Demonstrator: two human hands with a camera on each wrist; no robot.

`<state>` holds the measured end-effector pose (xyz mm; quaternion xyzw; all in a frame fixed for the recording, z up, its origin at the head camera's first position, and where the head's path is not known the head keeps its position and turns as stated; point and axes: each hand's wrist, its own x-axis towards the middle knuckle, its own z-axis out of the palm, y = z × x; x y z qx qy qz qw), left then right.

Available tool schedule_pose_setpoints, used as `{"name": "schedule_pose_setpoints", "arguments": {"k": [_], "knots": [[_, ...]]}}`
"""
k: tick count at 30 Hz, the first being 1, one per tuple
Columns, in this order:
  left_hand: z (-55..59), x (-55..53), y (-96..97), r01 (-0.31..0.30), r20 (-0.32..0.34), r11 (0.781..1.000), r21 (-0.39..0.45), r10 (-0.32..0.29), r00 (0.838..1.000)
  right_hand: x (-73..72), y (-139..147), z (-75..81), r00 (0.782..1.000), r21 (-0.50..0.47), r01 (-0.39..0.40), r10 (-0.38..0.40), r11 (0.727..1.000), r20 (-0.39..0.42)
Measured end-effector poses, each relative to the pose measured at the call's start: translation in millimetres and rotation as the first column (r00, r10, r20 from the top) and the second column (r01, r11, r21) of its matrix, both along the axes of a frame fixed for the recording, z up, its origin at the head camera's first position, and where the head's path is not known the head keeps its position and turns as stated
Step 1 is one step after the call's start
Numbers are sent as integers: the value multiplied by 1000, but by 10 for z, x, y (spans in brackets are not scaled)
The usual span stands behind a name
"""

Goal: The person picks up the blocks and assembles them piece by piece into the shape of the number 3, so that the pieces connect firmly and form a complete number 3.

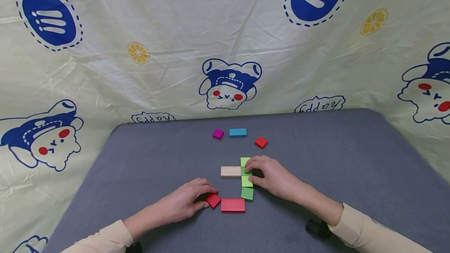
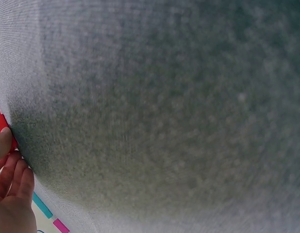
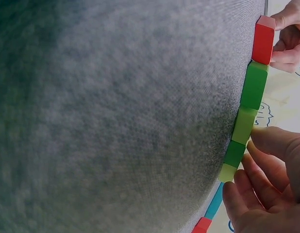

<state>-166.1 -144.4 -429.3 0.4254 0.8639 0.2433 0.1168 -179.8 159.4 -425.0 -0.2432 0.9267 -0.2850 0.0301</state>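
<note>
Tabletop (image 1: 151,147), larger red block (image 1: 233,205) between hands (image 1: 191,201)

Soft, fairly even light reaches the surface (image 1: 158,147) in my head view, with faint shadows under my fingers (image 1: 258,162) and a mild sheen along the creased cloth (image 1: 175,18). Both wrist views blur the nearest fabric, darken toward one side and bow the surface's edge.
</note>
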Motion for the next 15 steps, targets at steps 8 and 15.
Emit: {"name": "schedule_pose_setpoints", "arguments": {"k": [8, 15], "knots": [[-12, 0, -2, -3, 8, 1000, 9, 3, 1000, 2, 0, 12, 1000, 7, -1, 1, 1000, 0], [35, -9, -9, -32, 69, 999, 15, 31, 997, -1, -4, 9, 1000, 10, -6, 6, 1000, -5]]}}
